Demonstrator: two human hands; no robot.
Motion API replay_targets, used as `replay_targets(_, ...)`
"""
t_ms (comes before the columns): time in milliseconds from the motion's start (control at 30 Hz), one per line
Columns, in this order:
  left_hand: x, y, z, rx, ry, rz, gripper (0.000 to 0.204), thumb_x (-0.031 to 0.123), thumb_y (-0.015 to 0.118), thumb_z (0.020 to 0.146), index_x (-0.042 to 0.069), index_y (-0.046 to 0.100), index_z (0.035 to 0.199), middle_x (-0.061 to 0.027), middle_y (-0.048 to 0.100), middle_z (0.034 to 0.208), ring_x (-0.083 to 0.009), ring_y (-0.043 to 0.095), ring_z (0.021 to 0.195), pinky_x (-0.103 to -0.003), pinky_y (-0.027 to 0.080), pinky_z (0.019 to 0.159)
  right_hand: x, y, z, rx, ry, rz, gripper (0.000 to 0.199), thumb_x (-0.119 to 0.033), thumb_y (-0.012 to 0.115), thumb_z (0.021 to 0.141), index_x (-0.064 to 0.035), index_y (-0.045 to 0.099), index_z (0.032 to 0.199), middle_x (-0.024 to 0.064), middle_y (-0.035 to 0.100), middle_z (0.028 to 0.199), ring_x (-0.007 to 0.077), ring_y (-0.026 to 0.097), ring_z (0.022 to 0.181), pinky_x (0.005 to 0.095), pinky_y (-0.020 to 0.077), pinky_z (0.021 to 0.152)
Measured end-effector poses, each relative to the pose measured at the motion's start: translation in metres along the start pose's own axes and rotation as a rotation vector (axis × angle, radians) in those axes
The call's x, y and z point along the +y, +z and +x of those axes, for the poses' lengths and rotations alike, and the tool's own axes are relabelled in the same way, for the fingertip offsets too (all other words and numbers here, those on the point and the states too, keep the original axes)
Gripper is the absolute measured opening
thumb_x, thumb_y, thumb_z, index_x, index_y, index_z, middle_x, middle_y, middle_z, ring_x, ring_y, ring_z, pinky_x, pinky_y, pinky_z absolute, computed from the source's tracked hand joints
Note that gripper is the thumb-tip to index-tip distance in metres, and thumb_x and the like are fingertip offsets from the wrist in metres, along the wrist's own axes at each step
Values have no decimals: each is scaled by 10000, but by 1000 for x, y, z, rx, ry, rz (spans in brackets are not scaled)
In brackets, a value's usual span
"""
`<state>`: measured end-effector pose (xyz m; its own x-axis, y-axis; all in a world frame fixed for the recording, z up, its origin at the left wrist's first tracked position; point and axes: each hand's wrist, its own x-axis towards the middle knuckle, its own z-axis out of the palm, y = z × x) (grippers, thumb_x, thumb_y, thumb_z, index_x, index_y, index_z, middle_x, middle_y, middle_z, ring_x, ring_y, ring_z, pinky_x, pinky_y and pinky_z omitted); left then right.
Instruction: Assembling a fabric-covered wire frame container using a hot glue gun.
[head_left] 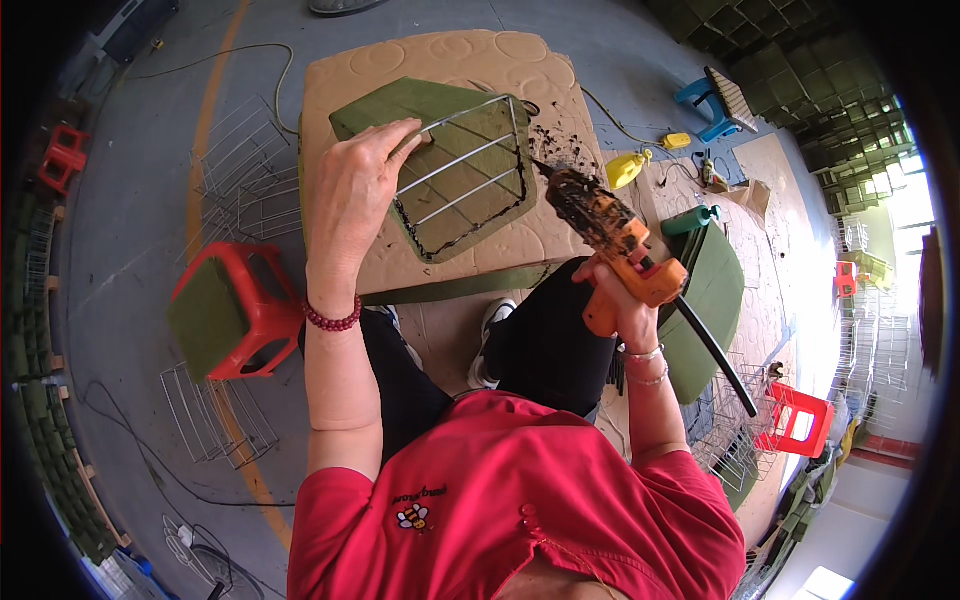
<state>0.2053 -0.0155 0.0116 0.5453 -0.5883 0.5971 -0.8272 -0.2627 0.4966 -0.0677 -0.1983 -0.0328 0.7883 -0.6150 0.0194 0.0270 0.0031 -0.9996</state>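
Note:
My left hand (360,185) pinches the edge of a silver wire rack (466,112) between thumb and fingers. The rack lies over a dark green, board-like panel (380,105) with angled corners. A black, sticky-looking line (440,250) runs along the near and right edges of the rack. In my right hand (628,295) is an orange glue gun (655,282), its front half caked in black residue. A long black glue stick (718,355) sticks out of its back end. The gun's tip points toward the rack's right edge, a little apart from it.
Embossed cardboard (420,60) covers the worktable, with black crumbs beside the rack. A red stool (265,300) with a green panel stands left. At right are a yellow bottle (627,168), a green bottle (690,220), green panels (710,310), a blue stool (715,105) and wire racks.

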Motion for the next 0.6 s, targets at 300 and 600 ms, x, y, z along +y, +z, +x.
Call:
replay_targets(300, -3, -6, 4, 45, -182, -29, 177, 124, 661, 920, 12, 711, 1048, -245, 587, 788, -297, 512, 583, -338, 465, 613, 72, -92, 48, 63, -327, -1174, 287, -157, 685, 891, -126, 659, 1175, 178, 681, 965, 360, 652, 904, 440, 514, 735)
replay_targets(600, -56, -21, 47, -226, -177, -272, 360, 280, 657, 950, -53, 674, 1083, -74, 467, 644, -77, 418, 643, -287, 414, 600, 112, -86, 126, 175, -463, -1281, 305, -168, 713, 781, -67, 539, 1011, 133, 617, 925, 335, 619, 914, 430, 472, 787)
